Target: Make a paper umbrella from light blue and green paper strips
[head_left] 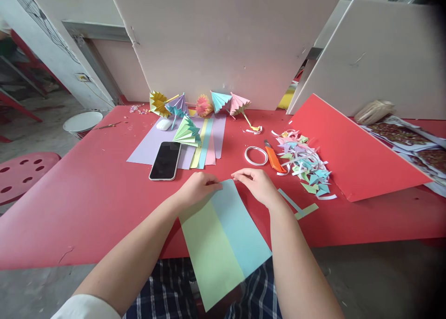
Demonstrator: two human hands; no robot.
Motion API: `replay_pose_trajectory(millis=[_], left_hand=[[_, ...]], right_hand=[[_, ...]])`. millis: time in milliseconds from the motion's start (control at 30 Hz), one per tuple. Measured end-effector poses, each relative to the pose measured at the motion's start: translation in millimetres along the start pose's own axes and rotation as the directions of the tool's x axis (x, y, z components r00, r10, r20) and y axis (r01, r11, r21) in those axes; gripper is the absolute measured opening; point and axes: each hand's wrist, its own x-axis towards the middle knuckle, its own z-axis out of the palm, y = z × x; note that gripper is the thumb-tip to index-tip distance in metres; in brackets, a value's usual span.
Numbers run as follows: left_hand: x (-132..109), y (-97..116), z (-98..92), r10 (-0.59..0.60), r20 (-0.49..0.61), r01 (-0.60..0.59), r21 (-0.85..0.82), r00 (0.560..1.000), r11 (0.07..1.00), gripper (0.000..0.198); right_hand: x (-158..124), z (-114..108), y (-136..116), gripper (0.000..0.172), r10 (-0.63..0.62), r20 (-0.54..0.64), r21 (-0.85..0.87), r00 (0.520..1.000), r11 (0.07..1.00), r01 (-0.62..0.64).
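A paper sheet, half pale green and half light blue [232, 226], lies before me, its near end hanging past the table edge over my lap. My left hand [198, 189] is closed on its far edge, thumb and fingers together over the paper. Just beyond the far blue corner, my right hand [256, 184] makes a pinch; whatever is between its fingertips is too small to make out. A white ring of tape [256, 156] and an orange utility knife [274, 157] rest past my right hand. Narrow blue and green paper strips [306, 211] lie to its right.
Coloured paper scraps [306, 161] are piled beside a slanted red board [358, 156]. Left of centre are a phone [165, 161], a white mouse-like object [163, 124] and stacked coloured paper [146, 147]. Folded paper umbrellas [220, 100] line the back against a pale panel [223, 40].
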Motion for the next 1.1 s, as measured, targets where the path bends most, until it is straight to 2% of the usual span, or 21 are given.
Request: replay_pose_trajectory(millis=[267, 1100], left_hand=[[0.5, -0.4, 0.5, -0.007, 0.011, 0.007, 0.002, 1.0, 1.0, 0.03], [0.2, 0.9, 0.6, 0.009, 0.002, -0.009, 0.027, 1.0, 1.0, 0.031]], right_hand=[[-0.8, 1.7, -1.7, 0.016, -0.005, 0.022, -0.055, 1.0, 0.998, 0.006], [-0.9, 6.8, -2.9, 0.016, 0.003, 0.036, -0.056, 0.999, 0.998, -0.001]])
